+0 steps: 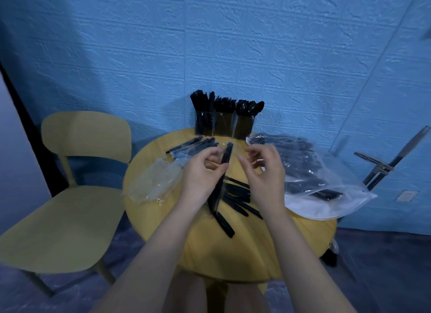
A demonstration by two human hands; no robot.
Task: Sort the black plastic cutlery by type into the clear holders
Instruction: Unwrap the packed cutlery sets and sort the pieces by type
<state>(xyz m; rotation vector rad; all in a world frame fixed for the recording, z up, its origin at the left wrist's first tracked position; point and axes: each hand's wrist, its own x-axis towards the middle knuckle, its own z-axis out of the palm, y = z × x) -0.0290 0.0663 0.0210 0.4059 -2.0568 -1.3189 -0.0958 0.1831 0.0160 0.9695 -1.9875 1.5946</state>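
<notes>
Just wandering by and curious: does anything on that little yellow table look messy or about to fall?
Yes. The big clear bag of cutlery droops over the right edge of the table and could slide off. Loose black pieces lie scattered mid-table, and empty wrappers sit crumpled at the left edge.

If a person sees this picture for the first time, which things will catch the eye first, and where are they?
First, the two hands above the round yellow table: the left hand holds a black cutlery pack upright, while the right hand hovers beside it with curled fingers. Behind them, at the table's far edge, three clear holders stand full of black cutlery. A big clear bag of more cutlery lies on the right.
</notes>
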